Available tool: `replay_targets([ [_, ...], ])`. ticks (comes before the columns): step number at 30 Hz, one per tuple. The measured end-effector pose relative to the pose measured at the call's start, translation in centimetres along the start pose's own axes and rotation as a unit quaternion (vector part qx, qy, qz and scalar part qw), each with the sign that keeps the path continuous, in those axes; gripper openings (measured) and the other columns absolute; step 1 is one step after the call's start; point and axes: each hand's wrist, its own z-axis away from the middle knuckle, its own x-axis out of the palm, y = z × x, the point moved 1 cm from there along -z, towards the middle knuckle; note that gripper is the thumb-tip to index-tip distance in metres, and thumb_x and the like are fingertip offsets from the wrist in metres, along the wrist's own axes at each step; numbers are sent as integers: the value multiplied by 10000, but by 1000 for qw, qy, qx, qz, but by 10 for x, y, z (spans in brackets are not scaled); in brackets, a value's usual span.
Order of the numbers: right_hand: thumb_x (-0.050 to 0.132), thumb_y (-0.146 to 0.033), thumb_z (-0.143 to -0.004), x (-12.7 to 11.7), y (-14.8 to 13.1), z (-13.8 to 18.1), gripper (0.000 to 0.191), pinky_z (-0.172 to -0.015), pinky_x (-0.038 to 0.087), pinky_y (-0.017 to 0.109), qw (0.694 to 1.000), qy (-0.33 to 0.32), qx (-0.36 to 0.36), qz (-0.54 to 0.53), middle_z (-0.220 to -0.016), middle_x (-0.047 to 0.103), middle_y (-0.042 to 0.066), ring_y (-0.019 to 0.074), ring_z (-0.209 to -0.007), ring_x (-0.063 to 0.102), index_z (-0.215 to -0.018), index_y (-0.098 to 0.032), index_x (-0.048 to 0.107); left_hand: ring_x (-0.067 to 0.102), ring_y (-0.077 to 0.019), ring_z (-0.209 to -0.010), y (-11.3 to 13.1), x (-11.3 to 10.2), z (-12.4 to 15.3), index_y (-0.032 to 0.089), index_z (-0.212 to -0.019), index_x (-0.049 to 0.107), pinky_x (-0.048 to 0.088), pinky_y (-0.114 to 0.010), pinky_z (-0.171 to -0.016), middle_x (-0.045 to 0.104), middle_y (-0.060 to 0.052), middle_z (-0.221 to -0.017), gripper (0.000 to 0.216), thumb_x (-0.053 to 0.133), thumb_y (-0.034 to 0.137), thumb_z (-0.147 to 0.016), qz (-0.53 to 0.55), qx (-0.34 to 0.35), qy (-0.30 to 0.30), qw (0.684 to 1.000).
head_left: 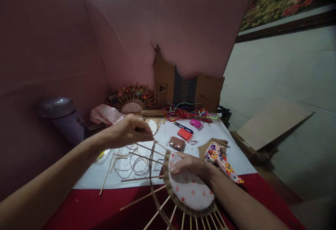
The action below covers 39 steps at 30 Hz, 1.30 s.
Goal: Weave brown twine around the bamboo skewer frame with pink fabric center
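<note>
A half-round craft piece [189, 191] lies near me: a fabric-covered semicircle edged with jute, thin wooden sticks fanning out from it. My right hand [189, 165] rests on its upper edge, fingers curled over the fabric and gripping it. My left hand [129, 130] hovers just up and left of it, fingers pinched on a strand of jute twine [152, 160] that runs down across the sticks. Loose coils of twine [131, 162] lie on the white sheet [236, 156] below the left hand.
On the white sheet lie a patterned glue gun [223, 162], brown, orange and pink clay packs [185, 134], a blue snipper [183, 127], coloured pipe cleaners [189, 113] and loose sticks. A finished beaded fan [132, 99], a cardboard piece and pink backing boards stand behind. A purple container [61, 116] stands left.
</note>
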Motion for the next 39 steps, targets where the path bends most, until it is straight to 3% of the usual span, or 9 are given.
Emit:
replay_targets([
  [8, 660, -221, -593, -1, 2, -1, 217, -522, 430, 214, 999, -41, -30, -10, -633, 603, 30, 99, -549, 548, -756, -89, 605, 549, -160, -560, -8, 1, 24, 194, -759, 740, 430, -241, -509, 645, -45, -615, 142, 661, 216, -643, 84, -12, 75, 994],
  [15, 643, -213, -567, 2, 0, 1, 346, -493, 420, 198, 998, -55, -37, -12, -667, 639, 64, 106, -542, 569, -871, -47, 644, 524, -151, -618, -8, 2, 35, 176, -818, 721, 394, -224, -517, 638, -64, -709, 173, 626, 244, -691, 95, -24, 93, 991],
  [18, 639, -210, -568, 3, 0, 2, 351, -493, 424, 201, 997, -68, -34, -33, -671, 648, 77, 114, -537, 586, -875, -39, 640, 408, -96, -493, -7, 4, 37, 170, -839, 705, 295, -209, -423, 550, -28, -605, 197, 603, 291, -722, 146, -39, 90, 984],
  [22, 638, -195, -570, 5, -1, 3, 342, -527, 445, 206, 994, -84, -50, -50, -693, 658, 83, 123, -569, 603, -878, -47, 636, 243, -69, -414, -6, 8, 38, 167, -899, 658, 152, -222, -386, 316, 56, -473, 243, 570, 343, -757, 231, -61, 83, 968],
  [31, 648, -180, -563, 6, -2, 4, 310, -513, 452, 211, 994, -71, -60, -57, -693, 660, 89, 130, -564, 606, -843, -47, 633, 196, -62, -436, -16, 19, 43, 202, -892, 621, 128, -216, -404, 262, 66, -507, 173, 553, 315, -781, 329, -56, 133, 933],
  [35, 660, -196, -553, 4, -1, 4, 257, -446, 395, 186, 997, -38, -52, -39, -622, 634, 59, 114, -518, 574, -769, -65, 620, 184, -62, -427, -14, 23, 45, 201, -869, 634, 122, -214, -394, 259, 68, -498, 187, 579, 339, -754, 314, -59, 168, 933],
  [39, 663, -219, -572, 3, -2, 5, 219, -430, 367, 182, 999, -17, -35, -7, -561, 579, 4, 82, -463, 515, -741, -97, 594, 276, -69, -445, -11, 21, 46, 194, -821, 653, 184, -204, -395, 389, 41, -508, 199, 634, 352, -700, 188, -74, 185, 962],
])
